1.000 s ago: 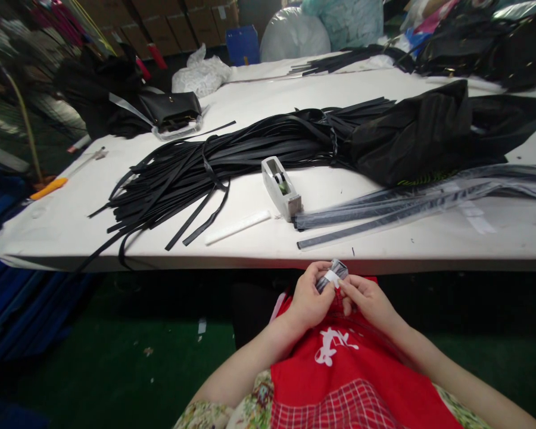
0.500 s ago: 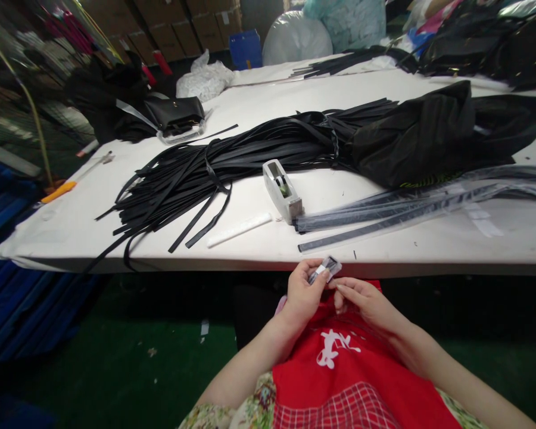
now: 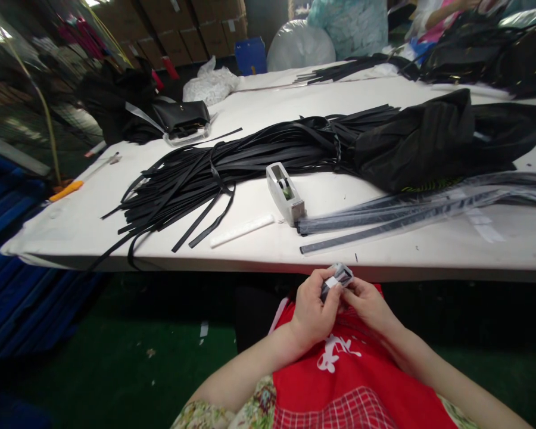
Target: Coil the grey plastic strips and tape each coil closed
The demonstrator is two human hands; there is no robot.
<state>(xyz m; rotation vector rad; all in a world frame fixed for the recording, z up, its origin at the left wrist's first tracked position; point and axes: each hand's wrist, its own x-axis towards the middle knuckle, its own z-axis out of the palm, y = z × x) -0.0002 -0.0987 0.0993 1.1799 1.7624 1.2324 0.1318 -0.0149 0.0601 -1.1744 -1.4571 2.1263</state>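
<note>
The apron (image 3: 388, 369) is bright red, with a white picture (image 3: 328, 359) on it and a patch (image 3: 357, 410) of red and white checks. The sleeve (image 3: 259, 400) has a flowery pattern with green and pale yellow. The little bundle (image 3: 343, 274) is grey and black with a white band (image 3: 332, 283). The table (image 3: 89, 232) is white, the straps (image 3: 259, 155) are black, one handle (image 3: 66, 190) is orange (like a carrot), and the floor (image 3: 174, 363) is dark green.

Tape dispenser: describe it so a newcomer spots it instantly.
On the white table, find the long bundle of black straps across the middle. On its near side stands the light grey tape dispenser, by the left ends of the plastic-wrapped strips. It is the only blocky thing amid long, thin neighbours.
</note>
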